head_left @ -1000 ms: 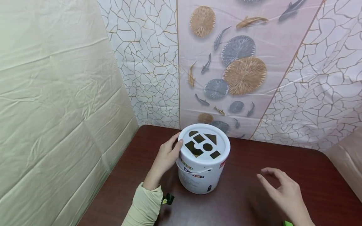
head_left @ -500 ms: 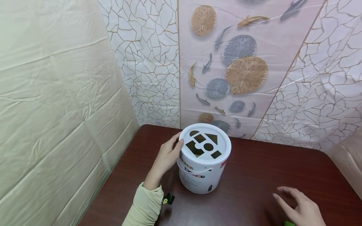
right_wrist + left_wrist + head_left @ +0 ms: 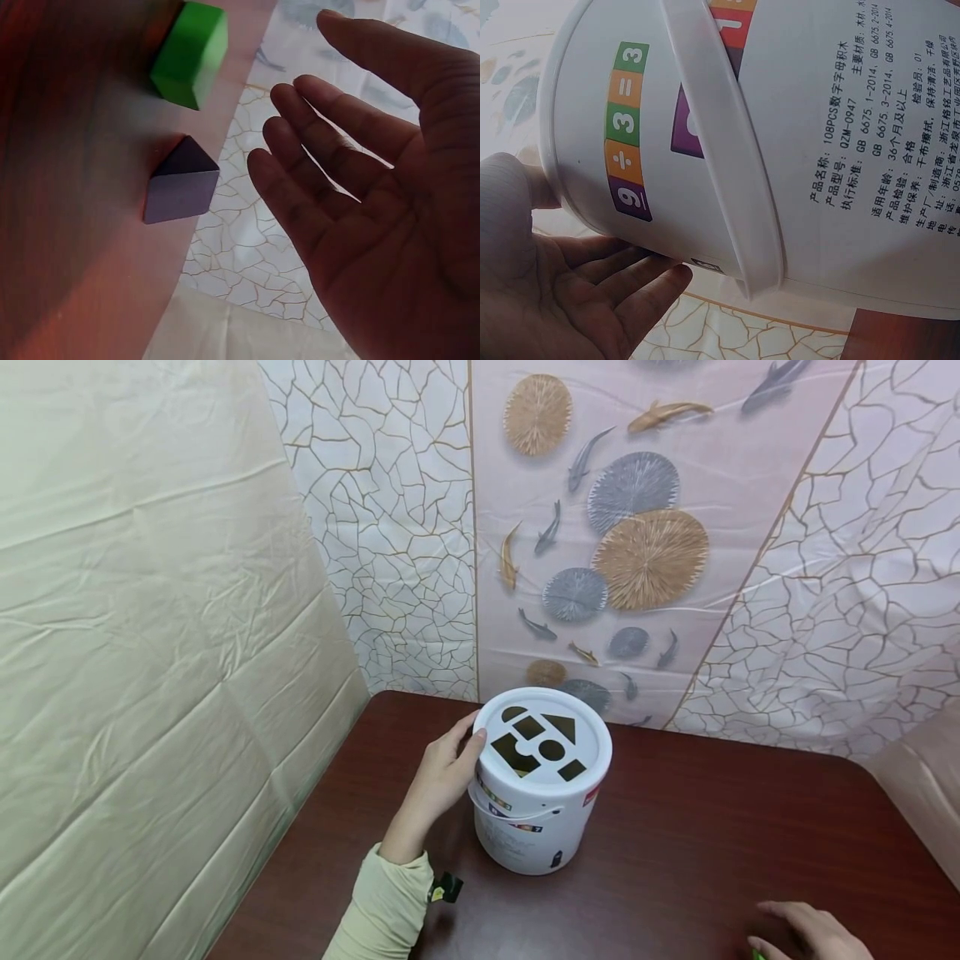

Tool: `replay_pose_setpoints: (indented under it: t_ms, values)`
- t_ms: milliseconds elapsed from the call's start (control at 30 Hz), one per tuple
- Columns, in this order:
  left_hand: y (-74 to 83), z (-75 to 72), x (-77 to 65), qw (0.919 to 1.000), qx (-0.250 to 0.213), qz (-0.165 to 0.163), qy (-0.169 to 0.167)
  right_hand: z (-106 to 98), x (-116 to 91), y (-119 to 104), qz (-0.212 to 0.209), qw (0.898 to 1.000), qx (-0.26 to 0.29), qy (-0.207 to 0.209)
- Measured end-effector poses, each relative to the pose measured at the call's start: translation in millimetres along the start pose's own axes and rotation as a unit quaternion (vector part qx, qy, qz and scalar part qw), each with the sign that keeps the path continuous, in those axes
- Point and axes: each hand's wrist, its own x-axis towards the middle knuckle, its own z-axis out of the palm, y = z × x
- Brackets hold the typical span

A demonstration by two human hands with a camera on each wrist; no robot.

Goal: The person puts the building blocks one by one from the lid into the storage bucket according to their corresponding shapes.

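Observation:
A white bucket (image 3: 517, 843) stands upright on the table, its white lid (image 3: 592, 743) cut with several shaped holes. My left hand (image 3: 442, 772) holds its left side at the lid's rim, thumb over the edge and fingers along the wall, as the left wrist view shows too. Near the front right, my right hand (image 3: 813, 931) reaches with nothing in its fingers. In the right wrist view its fingers (image 3: 289, 199) are spread, close to a green block (image 3: 191, 56) and a purple triangular block (image 3: 182, 195) on the table.
The dark red-brown table (image 3: 675, 835) runs back to a patterned cloth wall (image 3: 525, 527). A pale cloth (image 3: 187, 652) hangs along the left side. The bucket's thin white handle (image 3: 727, 165) hangs down its front. A small black object (image 3: 447, 888) shows beside the left sleeve.
My right hand has moved right and toward the front edge, lower in the head view, over the green block. The left hand and the bucket have stayed in place.

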Motion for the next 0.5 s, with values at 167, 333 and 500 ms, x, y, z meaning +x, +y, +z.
replay_pose_setpoints:
  t_ms: [167, 333, 500]
  values:
    - [-0.7, 0.4, 0.2, 1.0, 0.002, -0.001, 0.0, 6.3, 2.7, 10.5, 0.01, 0.996, 0.007, -0.086]
    - [-0.3, 0.2, 0.4, 1.0, 0.005, -0.002, -0.001, 15.4, -2.8, 21.0, 0.019, 0.996, 0.016, -0.08]
    - [0.1, -0.8, -0.5, 1.0, 0.006, -0.003, -0.004, 17.1, -2.9, 41.6, 0.021, 0.98, 0.069, -0.188]
